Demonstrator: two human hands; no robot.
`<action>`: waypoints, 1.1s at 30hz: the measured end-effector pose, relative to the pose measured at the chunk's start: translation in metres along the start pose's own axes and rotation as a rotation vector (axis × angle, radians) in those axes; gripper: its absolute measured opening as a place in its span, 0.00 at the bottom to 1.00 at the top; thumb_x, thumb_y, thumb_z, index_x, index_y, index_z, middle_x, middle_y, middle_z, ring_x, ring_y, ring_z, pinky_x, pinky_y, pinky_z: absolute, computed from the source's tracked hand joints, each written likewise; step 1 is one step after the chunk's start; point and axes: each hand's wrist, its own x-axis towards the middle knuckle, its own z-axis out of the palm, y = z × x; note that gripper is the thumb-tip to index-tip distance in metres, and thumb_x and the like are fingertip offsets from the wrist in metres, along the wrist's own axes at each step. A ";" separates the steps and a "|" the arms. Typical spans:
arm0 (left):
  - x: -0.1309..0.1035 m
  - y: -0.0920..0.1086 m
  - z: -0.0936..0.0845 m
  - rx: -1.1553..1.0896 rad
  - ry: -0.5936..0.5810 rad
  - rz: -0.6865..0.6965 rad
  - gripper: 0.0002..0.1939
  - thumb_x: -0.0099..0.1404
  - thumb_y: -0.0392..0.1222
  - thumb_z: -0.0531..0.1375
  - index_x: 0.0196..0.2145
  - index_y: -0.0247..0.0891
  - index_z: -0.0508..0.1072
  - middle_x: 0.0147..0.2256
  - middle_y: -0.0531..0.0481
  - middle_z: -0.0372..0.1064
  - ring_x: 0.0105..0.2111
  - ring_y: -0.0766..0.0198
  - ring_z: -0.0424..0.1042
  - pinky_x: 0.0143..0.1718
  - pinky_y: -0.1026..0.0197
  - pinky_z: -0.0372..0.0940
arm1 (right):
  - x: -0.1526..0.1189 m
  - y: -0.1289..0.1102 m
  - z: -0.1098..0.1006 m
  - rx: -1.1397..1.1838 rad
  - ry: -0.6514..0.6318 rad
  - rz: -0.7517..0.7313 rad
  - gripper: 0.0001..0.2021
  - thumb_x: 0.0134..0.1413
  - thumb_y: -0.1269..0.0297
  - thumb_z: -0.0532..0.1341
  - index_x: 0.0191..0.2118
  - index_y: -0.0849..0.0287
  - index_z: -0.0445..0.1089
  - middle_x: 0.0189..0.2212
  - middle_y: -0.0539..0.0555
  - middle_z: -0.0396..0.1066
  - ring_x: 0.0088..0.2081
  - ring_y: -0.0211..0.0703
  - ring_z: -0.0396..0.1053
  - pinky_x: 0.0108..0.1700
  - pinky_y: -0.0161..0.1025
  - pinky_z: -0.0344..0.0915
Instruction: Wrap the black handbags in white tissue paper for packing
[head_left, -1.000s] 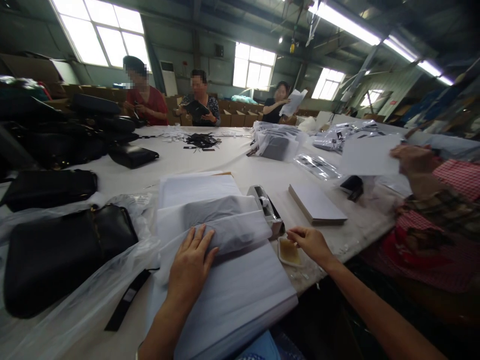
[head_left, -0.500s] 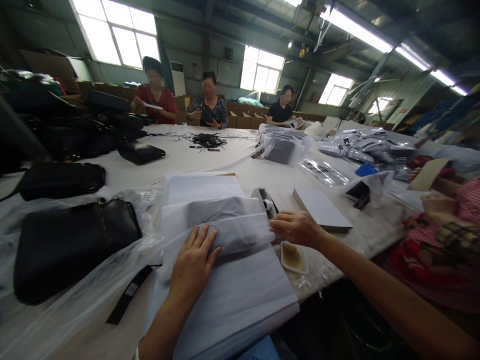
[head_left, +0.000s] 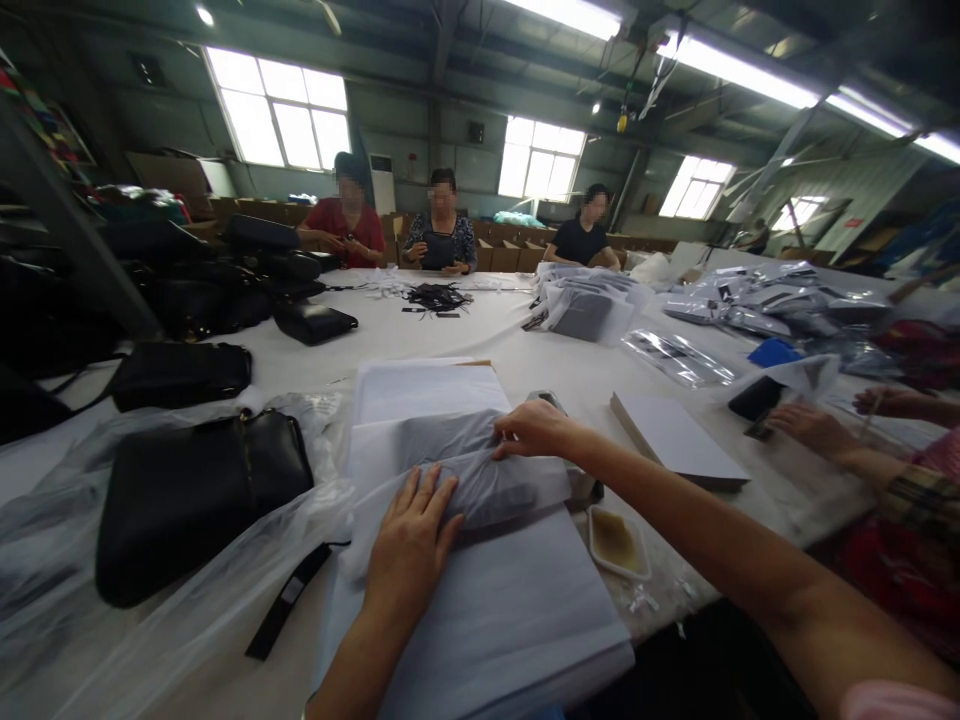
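Note:
A dark item wrapped in thin white tissue paper (head_left: pixel 480 480) lies on a stack of white sheets (head_left: pixel 510 600). My left hand (head_left: pixel 412 530) rests flat on the wrapping, fingers stretched out. At the wrapping's upper right side, my right hand (head_left: pixel 534 430) pinches the tissue paper, pulling creases into it. What exactly is inside the paper cannot be made out. Left of the stack a black handbag (head_left: pixel 202 500) lies on clear plastic film, with a black strap tag (head_left: pixel 289 600) near it. A small dish of yellowish paste (head_left: pixel 616 540) sits to the right.
A block of white card (head_left: pixel 679 435) lies to the right. Farther off are a pile of tissue-wrapped items (head_left: pixel 585 310), silvery plastic packets (head_left: pixel 772 295), black straps (head_left: pixel 435 298) and more black bags (head_left: pixel 315 322). Co-workers sit across the table; another person's hands (head_left: pixel 814 430) work at the right.
My right hand has moved from the wrapping's right end up and left onto its top edge, gripping the paper. My left hand stays on the wrapping. The camera view has shifted left.

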 end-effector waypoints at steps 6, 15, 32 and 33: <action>0.000 -0.001 0.000 -0.013 0.004 -0.003 0.22 0.69 0.46 0.57 0.60 0.44 0.67 0.63 0.47 0.60 0.64 0.47 0.57 0.61 0.44 0.61 | -0.020 0.017 0.007 -0.002 0.070 0.374 0.15 0.60 0.49 0.60 0.40 0.53 0.75 0.34 0.55 0.78 0.38 0.50 0.75 0.35 0.38 0.61; 0.000 0.000 -0.001 -0.021 -0.016 -0.020 0.23 0.69 0.47 0.57 0.60 0.42 0.67 0.64 0.47 0.60 0.65 0.47 0.56 0.61 0.43 0.60 | -0.126 0.028 0.053 0.417 0.429 0.702 0.16 0.56 0.49 0.60 0.40 0.55 0.77 0.57 0.59 0.68 0.59 0.56 0.64 0.60 0.51 0.58; 0.000 -0.001 -0.002 -0.035 -0.016 -0.009 0.23 0.69 0.47 0.57 0.61 0.43 0.66 0.64 0.47 0.60 0.65 0.48 0.55 0.62 0.45 0.60 | -0.156 -0.034 0.045 1.430 0.776 0.896 0.18 0.45 0.46 0.69 0.35 0.55 0.80 0.56 0.56 0.70 0.58 0.53 0.64 0.56 0.44 0.63; 0.000 -0.001 -0.003 -0.035 -0.014 -0.008 0.23 0.69 0.47 0.57 0.61 0.43 0.67 0.64 0.47 0.60 0.65 0.48 0.56 0.62 0.44 0.60 | -0.160 -0.038 0.045 1.497 0.723 0.923 0.20 0.46 0.45 0.68 0.37 0.56 0.80 0.53 0.57 0.72 0.55 0.52 0.67 0.51 0.42 0.67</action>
